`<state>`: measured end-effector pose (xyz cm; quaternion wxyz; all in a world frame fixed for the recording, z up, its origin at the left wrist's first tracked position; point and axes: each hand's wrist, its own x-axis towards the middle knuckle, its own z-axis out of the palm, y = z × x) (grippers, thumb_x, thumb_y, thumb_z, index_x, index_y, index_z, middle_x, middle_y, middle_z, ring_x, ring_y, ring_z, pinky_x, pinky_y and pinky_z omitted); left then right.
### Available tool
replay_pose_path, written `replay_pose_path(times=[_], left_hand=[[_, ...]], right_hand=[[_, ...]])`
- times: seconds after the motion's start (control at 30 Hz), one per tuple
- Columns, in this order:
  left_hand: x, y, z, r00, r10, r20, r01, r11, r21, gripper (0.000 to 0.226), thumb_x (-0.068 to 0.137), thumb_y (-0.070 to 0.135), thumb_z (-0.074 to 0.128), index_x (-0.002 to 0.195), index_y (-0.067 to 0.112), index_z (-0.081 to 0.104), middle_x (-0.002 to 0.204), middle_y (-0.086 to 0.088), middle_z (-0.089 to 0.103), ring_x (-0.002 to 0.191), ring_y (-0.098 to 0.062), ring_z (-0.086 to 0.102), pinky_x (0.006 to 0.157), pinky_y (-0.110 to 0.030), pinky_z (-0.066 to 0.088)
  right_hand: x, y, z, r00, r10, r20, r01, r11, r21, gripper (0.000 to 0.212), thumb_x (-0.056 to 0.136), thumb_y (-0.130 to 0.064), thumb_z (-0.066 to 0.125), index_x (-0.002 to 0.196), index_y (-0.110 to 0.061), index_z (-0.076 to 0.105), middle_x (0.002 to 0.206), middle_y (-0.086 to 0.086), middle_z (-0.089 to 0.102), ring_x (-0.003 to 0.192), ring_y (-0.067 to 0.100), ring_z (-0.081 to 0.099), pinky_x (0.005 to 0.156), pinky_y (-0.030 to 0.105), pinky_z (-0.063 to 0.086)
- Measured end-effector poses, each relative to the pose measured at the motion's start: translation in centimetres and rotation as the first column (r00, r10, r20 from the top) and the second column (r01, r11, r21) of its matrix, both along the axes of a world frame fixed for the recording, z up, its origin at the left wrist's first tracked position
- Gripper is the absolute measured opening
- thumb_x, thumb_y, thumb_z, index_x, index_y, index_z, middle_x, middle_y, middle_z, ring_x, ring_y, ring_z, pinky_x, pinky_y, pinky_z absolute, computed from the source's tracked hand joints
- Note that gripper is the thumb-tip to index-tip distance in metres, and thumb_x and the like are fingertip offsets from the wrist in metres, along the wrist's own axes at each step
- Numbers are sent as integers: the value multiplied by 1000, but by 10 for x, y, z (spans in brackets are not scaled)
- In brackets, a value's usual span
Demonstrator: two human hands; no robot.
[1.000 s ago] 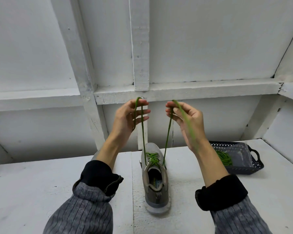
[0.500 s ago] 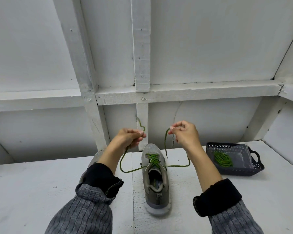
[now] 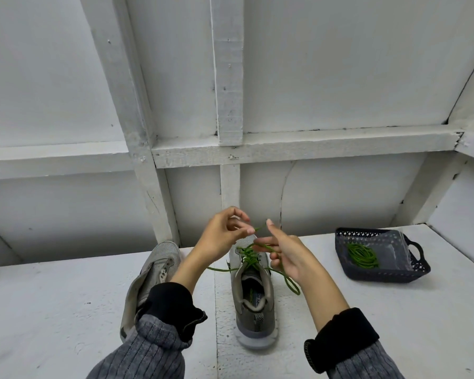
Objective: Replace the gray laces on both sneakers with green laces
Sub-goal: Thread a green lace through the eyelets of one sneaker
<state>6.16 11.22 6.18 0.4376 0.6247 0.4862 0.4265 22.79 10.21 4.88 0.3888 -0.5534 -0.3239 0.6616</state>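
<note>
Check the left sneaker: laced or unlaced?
Unlaced. The left sneaker lies tipped on its side behind the left arm, its visible eyelets bare, no lace through them.

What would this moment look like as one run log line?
step: tying green lace on right sneaker | left hand: pinching lace | right hand: holding lace | left sneaker: unlaced

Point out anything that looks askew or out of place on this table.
The second sneaker lies tipped on its side beside the left forearm, eyelets empty. The other sneaker stands upright with its green lace threaded. A spare green lace is coiled in the basket.
</note>
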Motion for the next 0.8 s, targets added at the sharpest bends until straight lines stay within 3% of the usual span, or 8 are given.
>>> replay_pose_path(times=[0.17,0.27,0.4,0.47,0.53,0.63,0.73,0.8], left_hand=[[-4,-4,-21,992,-38,-119,40,999,11,16,81,11,76,85,17,61,69,5,72,67,-5,66,67,-18,51],[-14,0,-28,952,-110,-284,91,993,-79,19,94,30,60,79,20,67,58,10,59,53,0,49,55,-16,39],[-18,-1,-37,979,-200,28,193,884,-426,34,102,34,42,74,17,53,51,13,36,44,-1,27,41,-13,20],[-15,0,-39,984,-95,150,160,844,-513,35,102,34,40,71,18,45,50,12,30,42,-2,22,38,-12,15],[-13,4,-41,980,22,198,90,837,-540,35,103,34,40,72,19,42,50,11,27,40,-2,20,37,-13,14],[-16,9,-41,950,151,272,17,847,-531,31,102,32,43,76,18,45,51,11,25,39,-2,18,37,-14,11],[-17,10,-43,941,186,282,-4,840,-542,28,102,31,46,78,16,49,49,11,27,39,-2,19,37,-14,11],[-17,7,-45,941,179,287,16,823,-568,28,101,31,46,79,15,50,50,10,27,39,-1,19,37,-14,12]], right_hand=[[1,5,-12,970,-130,-203,119,991,-66,22,88,-23,68,95,-2,70,85,8,70,40,2,33,36,12,30],[3,8,-16,940,-195,-280,202,979,-3,16,87,-6,65,101,1,68,89,8,70,38,1,37,37,10,35],[4,3,-4,915,9,-403,60,986,156,22,80,-9,66,99,0,68,89,8,70,43,2,36,41,11,35],[5,0,-3,955,131,-266,-59,963,264,15,81,-11,66,91,-1,70,86,8,71,47,3,35,43,13,34],[7,-3,-9,982,185,20,-181,921,345,14,82,-16,70,86,-4,73,85,9,70,51,7,36,46,15,34],[9,-4,-18,912,112,395,-280,874,397,10,84,-12,72,84,-3,74,80,12,69,50,2,46,48,12,34],[7,-3,-22,921,-35,388,-171,859,483,7,87,-3,66,88,-10,67,82,7,74,56,-2,62,52,9,40],[6,1,-27,897,-130,423,-116,854,507,12,90,-9,63,91,-19,55,89,-2,73,57,-2,56,59,17,41]])
